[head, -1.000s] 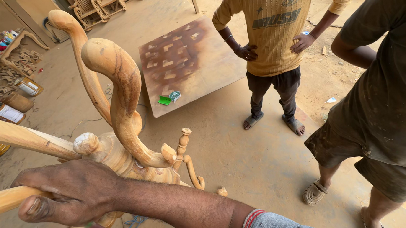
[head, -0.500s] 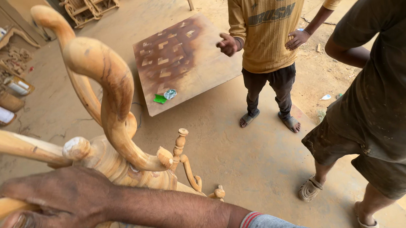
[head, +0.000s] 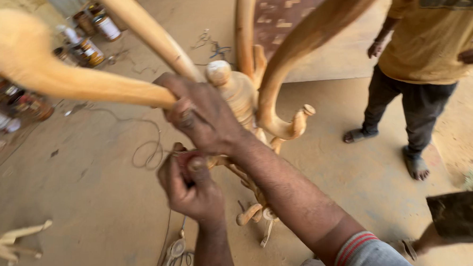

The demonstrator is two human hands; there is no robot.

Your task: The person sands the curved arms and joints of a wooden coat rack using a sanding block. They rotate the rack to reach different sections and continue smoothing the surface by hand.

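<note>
The right hand [head: 201,116] is clenched around a curved arm of the bare wooden stand [head: 237,93] at centre. At six o'clock below it, the left hand [head: 191,185] pinches a small reddish pad [head: 184,161] against the stem; the wood looks unfinished, with no coating visible.

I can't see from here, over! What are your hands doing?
Right hand clamped on curved wooden arm. Left hand closed on small reddish thing, unclear. Carved stand between them. Person in yellow shirt close by.
</note>
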